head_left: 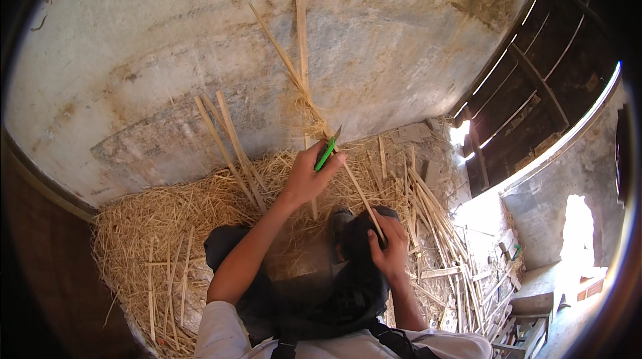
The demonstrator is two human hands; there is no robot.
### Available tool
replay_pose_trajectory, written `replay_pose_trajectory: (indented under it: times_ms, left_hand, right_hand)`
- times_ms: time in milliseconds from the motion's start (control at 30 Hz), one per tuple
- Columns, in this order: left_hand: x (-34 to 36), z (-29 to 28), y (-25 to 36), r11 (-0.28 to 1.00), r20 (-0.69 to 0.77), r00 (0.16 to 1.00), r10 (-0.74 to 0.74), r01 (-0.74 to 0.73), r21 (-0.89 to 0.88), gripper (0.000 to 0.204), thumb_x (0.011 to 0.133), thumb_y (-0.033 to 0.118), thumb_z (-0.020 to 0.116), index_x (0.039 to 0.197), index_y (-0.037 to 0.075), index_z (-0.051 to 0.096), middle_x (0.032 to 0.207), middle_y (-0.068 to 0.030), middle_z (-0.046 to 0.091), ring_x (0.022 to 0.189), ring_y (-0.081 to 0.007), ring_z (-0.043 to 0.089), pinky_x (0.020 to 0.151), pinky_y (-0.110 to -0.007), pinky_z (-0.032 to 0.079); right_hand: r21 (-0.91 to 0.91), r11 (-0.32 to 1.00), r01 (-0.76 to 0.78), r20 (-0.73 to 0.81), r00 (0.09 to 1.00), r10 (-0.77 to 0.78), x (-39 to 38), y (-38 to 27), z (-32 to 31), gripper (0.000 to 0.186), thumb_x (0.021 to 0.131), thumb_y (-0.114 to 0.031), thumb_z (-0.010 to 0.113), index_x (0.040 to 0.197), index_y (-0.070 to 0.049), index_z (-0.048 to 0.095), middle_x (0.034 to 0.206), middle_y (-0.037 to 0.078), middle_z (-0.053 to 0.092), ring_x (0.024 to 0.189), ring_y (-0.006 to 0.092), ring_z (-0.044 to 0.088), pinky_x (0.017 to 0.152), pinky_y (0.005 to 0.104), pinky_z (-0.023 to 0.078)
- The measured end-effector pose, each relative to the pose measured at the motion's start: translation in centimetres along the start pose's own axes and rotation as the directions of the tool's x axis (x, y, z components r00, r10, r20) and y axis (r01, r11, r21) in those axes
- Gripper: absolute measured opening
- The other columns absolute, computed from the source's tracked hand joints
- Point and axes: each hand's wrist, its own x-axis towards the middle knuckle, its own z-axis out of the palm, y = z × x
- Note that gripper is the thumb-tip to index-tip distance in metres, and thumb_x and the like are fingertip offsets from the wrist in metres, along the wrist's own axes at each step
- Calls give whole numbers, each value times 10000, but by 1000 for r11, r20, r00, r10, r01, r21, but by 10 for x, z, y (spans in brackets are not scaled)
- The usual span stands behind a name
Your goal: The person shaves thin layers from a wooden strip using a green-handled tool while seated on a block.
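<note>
Holds a long pale strip slantwise, its lower end in the loosely curled right hand over the knee, and rising past the left hand. Grips a green-handled knife in that left hand, closed firmly around the handle, with the blade beside the strip; cannot tell whether touching. Shows frayed shavings on the strip just beyond the left hand. Faces a stained wall farther beyond, with another strip leaning there. Has straw left of the left hand and piled strips right of the right.
</note>
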Motion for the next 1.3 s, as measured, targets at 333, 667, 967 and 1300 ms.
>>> replay_pose_trajectory:
  times_ms: [333,667,967,1300]
  left_hand:
    - [-1,-8,7,994,-82,993,-86,91,60,410,1142,389,595,1118,1,726,670,26,473,616,-87,437,590,-358,363]
    - [-2,-14,0,968,13,994,-110,104,227,479,1070,483,692,1117,9,734,641,-6,460,580,-137,448,573,-377,349]
    - [-18,-13,12,940,247,964,-94,4,341,549,995,528,772,1115,-7,757,718,-127,639,651,-214,625,643,-403,491]
    - [-26,-3,4,883,374,923,-95,-96,459,494,1055,530,687,1085,43,764,718,-153,699,670,-343,708,654,-463,529]
  right_hand:
    - [8,999,-44,-70,997,44,-26,4,30,394,970,-35,689,1362,-42,730,1007,36,809,980,195,741,1164,459,391]
    - [22,998,-60,-52,997,61,-26,2,37,381,991,-47,667,1368,-37,722,1021,23,833,969,157,760,1211,462,339]
    - [19,993,-115,-33,993,116,-25,-5,32,369,989,-54,669,1355,-47,721,1103,24,838,1083,160,767,1293,541,237]
    - [62,981,-185,-44,981,188,-65,3,14,318,995,-79,670,1297,-22,749,1047,71,852,1077,233,799,1287,596,264]
